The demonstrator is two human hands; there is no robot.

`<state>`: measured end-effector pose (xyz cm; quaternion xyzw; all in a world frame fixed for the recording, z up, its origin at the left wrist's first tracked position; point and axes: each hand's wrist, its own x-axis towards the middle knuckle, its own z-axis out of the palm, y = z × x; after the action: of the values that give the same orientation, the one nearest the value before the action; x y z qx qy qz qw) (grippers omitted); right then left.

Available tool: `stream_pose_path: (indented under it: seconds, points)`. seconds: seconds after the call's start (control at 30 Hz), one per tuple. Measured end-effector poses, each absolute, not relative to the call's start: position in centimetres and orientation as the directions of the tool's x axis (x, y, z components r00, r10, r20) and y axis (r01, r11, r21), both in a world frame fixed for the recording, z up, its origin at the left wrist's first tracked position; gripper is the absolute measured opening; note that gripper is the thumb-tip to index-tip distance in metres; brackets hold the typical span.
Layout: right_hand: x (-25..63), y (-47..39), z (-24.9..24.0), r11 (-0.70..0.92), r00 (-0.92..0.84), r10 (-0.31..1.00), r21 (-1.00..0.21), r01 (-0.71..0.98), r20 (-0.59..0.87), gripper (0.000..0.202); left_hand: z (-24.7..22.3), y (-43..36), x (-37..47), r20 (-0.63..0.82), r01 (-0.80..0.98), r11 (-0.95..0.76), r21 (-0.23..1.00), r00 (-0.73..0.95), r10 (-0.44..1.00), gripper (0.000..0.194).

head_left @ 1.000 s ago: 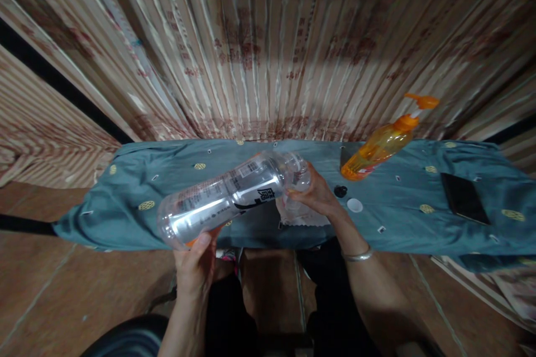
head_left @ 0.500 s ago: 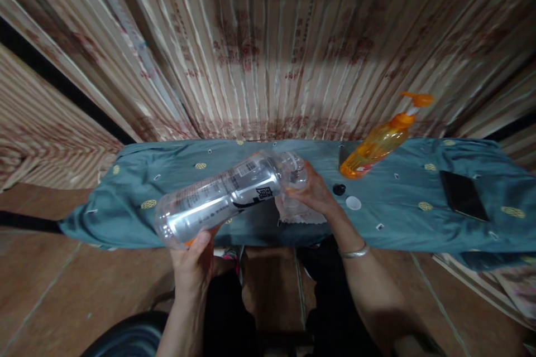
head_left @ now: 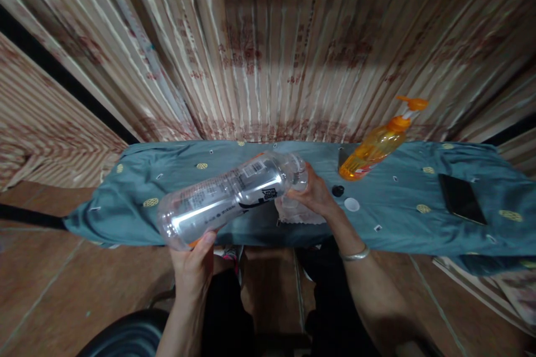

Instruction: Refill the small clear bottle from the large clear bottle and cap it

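Observation:
A large clear bottle with a silver label [head_left: 221,198] lies tilted in the air over the cloth-covered table, its base at the left. My left hand [head_left: 196,256] grips it near the base, thumb on the side facing me. At the other end my right hand [head_left: 312,195] is closed around a small clear plastic piece [head_left: 298,172] by the bottle's neck; where the two meet is hard to make out. Under my right hand lies a pale cloth or tissue [head_left: 299,212]. A black cap [head_left: 338,191] and a white disc [head_left: 352,204] rest just right of that hand.
An orange pump bottle [head_left: 372,150] stands at the right rear of the teal cloth [head_left: 389,189]. A dark flat phone-like object [head_left: 462,198] lies at the far right. Behind the table hangs a striped curtain [head_left: 268,56]. A round black seat [head_left: 125,337] is at lower left.
The bottle has turned slightly in my hands, its label shifting a little. Both hands keep their hold in nearly the same places.

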<state>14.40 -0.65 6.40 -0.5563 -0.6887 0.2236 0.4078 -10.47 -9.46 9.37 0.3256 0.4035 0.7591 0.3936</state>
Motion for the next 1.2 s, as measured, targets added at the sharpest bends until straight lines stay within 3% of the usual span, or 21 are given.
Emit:
stream_pose_path:
  seconds: [0.57, 1.2]
  points:
    - [14.1, -0.8, 6.7, 0.25, -0.033, 0.958, -0.773, 0.583, 0.285, 0.066, 9.3, -10.0, -10.6, 0.197, -0.255, -0.356, 0.899, -0.489, 0.85, 0.079]
    - [13.4, -0.8, 6.8, 0.229, 0.005, 0.958, -0.772, 0.593, 0.287, 0.066, 9.2, -10.2, -10.4, 0.226, -0.24, -0.367, 0.899, -0.463, 0.857, 0.071]
